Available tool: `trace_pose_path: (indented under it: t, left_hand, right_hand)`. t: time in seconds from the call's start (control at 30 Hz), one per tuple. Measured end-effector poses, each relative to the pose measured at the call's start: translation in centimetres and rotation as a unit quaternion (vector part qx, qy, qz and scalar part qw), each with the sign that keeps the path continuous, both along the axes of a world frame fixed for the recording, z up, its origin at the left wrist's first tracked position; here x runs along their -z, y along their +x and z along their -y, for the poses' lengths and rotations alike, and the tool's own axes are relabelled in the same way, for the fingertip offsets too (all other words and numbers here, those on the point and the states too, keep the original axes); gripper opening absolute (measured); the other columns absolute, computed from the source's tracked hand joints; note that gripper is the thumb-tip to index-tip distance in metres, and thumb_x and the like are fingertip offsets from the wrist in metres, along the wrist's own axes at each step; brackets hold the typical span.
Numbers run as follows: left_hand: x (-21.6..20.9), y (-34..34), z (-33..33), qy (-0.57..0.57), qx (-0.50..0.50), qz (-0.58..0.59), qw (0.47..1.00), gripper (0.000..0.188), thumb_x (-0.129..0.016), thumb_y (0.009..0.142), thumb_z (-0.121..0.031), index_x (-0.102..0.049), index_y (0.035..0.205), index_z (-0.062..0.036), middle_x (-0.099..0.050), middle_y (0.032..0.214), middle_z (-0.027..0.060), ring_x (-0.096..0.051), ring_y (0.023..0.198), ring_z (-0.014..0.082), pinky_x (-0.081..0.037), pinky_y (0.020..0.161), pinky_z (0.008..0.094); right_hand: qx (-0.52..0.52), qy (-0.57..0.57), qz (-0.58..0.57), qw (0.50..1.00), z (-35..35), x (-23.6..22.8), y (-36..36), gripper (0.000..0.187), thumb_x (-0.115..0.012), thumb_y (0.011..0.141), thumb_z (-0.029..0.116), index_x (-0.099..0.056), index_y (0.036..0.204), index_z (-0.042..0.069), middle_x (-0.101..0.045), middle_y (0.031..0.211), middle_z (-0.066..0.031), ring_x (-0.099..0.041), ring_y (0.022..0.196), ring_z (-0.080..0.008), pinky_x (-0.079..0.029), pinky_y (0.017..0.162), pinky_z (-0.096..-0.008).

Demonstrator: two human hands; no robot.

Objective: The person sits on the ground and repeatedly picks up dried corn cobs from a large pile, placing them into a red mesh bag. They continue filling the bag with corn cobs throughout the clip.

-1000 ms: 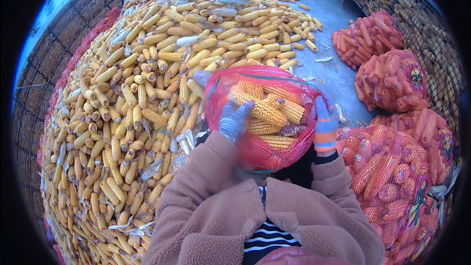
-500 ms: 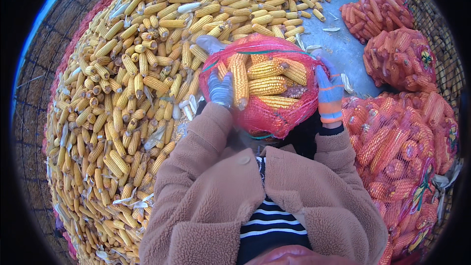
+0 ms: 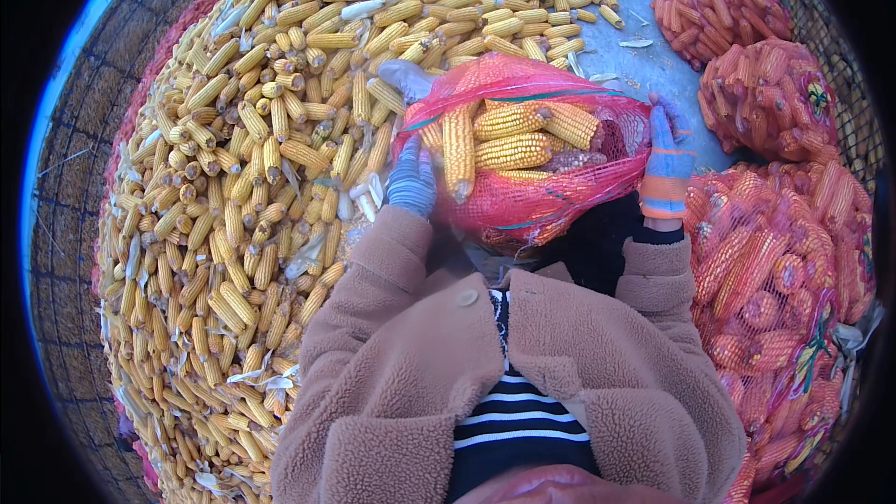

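Note:
In front of me a red mesh bag (image 3: 560,198) stands with its mouth spread wide, a green cord running along its rim. Several yellow corn cobs (image 3: 511,151) lie inside, along with a dark reddish cob (image 3: 611,140) at the right. My left hand (image 3: 413,182), in a grey-blue striped glove, grips the bag's left rim. Gloved in blue and orange, my right hand (image 3: 666,163) grips the opposite rim and pulls it outward. The fingertips of both hands are partly hidden by the mesh.
A large heap of loose corn cobs (image 3: 233,215) spreads on the left and far side. Filled red mesh bags (image 3: 761,266) line the right, with more filled bags (image 3: 767,98) farther back. Bare grey floor (image 3: 616,61) shows between heap and bags. Wire-mesh walls (image 3: 70,196) curve along the sides.
My right hand has moved to the right, stretching the bag's mouth wider. The cobs inside have shifted slightly, and the dark reddish cob shows more. My left hand still holds the left rim.

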State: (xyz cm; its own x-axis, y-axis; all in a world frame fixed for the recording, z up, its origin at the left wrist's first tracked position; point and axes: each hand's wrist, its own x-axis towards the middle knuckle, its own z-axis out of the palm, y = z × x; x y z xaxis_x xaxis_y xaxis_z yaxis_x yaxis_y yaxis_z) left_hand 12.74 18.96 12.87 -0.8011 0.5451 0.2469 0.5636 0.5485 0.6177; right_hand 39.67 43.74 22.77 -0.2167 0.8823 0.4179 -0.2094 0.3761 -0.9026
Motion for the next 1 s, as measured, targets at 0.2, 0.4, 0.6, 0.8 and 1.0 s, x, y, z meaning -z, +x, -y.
trace_pose_path:
  t: [0.2,0.4,0.6,0.8,1.0]
  left_hand:
    - [-2.2,2.1,2.3,-0.027,-0.025,-0.296,0.955,0.052,-0.069,0.072,-0.019,-0.057,0.122,-0.0078,-0.053,0.123,0.0201,-0.052,0.105,0.0374,-0.04,0.096,0.0459]
    - [3.7,-3.4,2.9,0.173,-0.152,0.296,0.927,0.072,-0.076,0.076,-0.033,-0.046,0.134,-0.001,-0.055,0.124,0.0213,-0.056,0.108,0.0347,-0.046,0.094,0.0442]
    - [-2.1,-1.1,1.0,0.441,-0.051,0.483,0.755,0.037,-0.055,0.094,-0.023,-0.055,0.123,0.0005,-0.063,0.114,0.0162,-0.063,0.097,0.0274,-0.054,0.083,0.0434]
    - [-14.2,5.4,-2.1,0.396,-0.015,0.367,0.841,0.03,-0.058,0.093,-0.023,-0.063,0.109,0.0017,-0.067,0.101,0.0119,-0.065,0.086,0.0217,-0.054,0.078,0.0355]
    - [-11.3,0.9,-1.9,0.45,0.03,0.432,0.781,0.039,-0.059,0.091,-0.027,-0.059,0.118,0.001,-0.065,0.108,0.0128,-0.064,0.091,0.0254,-0.053,0.083,0.0377]
  right_hand:
    - [-0.068,-0.138,-0.065,0.986,0.1,0.2,0.5,0.022,-0.057,0.094,0.012,-0.064,0.113,0.004,-0.057,0.084,0.006,-0.041,0.066,-0.0005,-0.034,0.058,-0.0164]
    - [-0.08,-0.122,-0.067,0.987,0.3,0.5,0.9,0.02,-0.056,0.095,0.013,-0.063,0.113,0.006,-0.057,0.086,0.0043,-0.043,0.068,-0.0018,-0.036,0.059,-0.0168]
    - [-0.087,-0.106,-0.049,0.989,-0.3,1.2,0.8,0.019,-0.056,0.094,0.006,-0.063,0.111,0.001,-0.062,0.097,-0.0015,-0.051,0.081,-0.0065,-0.044,0.07,-0.0194]
    - [-0.039,-0.042,-0.01,0.998,-2.9,-0.3,0.2,0.02,-0.056,0.092,0.008,-0.063,0.109,0.0,-0.063,0.094,-0.0054,-0.054,0.08,-0.0088,-0.045,0.07,-0.023]
    - [0.075,0.12,0.136,0.981,-2.3,-2.5,-0.3,0.023,-0.058,0.089,0.008,-0.062,0.11,0.0,-0.064,0.094,-0.0141,-0.06,0.082,-0.0219,-0.048,0.076,-0.0328]
